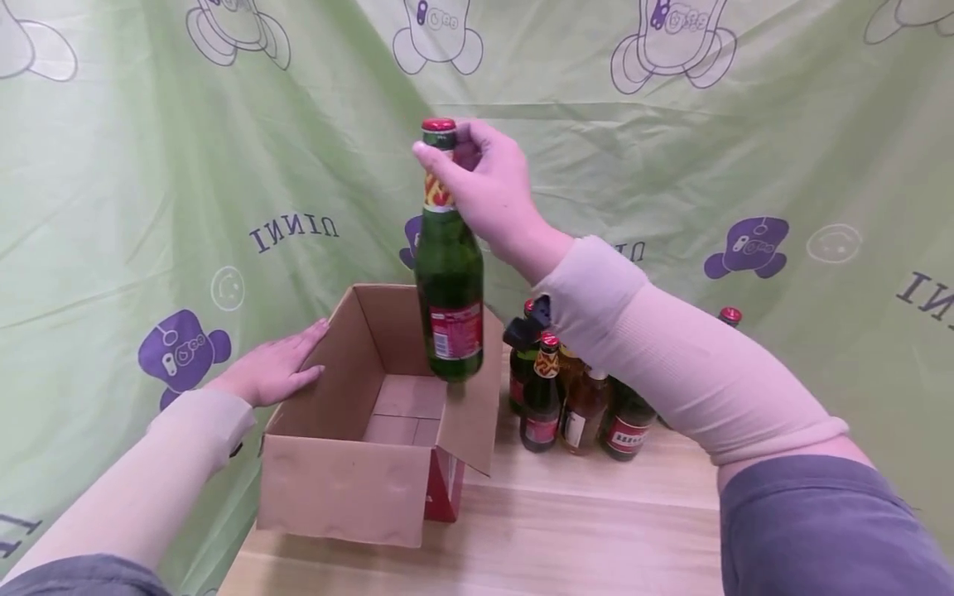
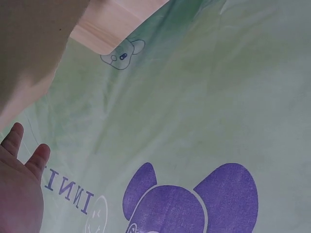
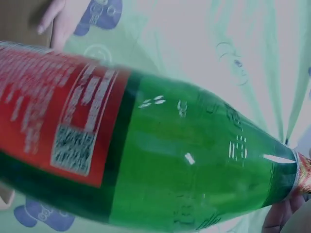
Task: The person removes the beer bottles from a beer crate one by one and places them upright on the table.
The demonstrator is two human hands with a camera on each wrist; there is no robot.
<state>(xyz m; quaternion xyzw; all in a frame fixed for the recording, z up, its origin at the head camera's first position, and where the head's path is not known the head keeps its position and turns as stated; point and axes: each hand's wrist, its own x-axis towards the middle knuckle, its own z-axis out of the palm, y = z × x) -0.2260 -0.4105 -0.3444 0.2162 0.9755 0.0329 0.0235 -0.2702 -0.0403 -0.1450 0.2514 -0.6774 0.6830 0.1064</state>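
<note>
In the head view my right hand (image 1: 495,186) grips a green glass bottle (image 1: 450,261) by its neck, just under the red cap. The bottle hangs upright over the right part of an open cardboard box (image 1: 343,488). Its red label with a QR code fills much of the right wrist view, along with the green bottle (image 3: 194,155). My left hand (image 1: 272,368) rests at the box's left side with its fingers extended. In the left wrist view, the left hand (image 2: 19,189) shows only in part beside the brown cardboard (image 2: 34,43).
Several bottles (image 1: 542,406) stand in a group on the wooden table (image 1: 581,530), right of the box, partly hidden by my right forearm. The box's right flap (image 1: 473,422) folds outward toward them. A green patterned cloth (image 1: 358,165) hangs behind the table.
</note>
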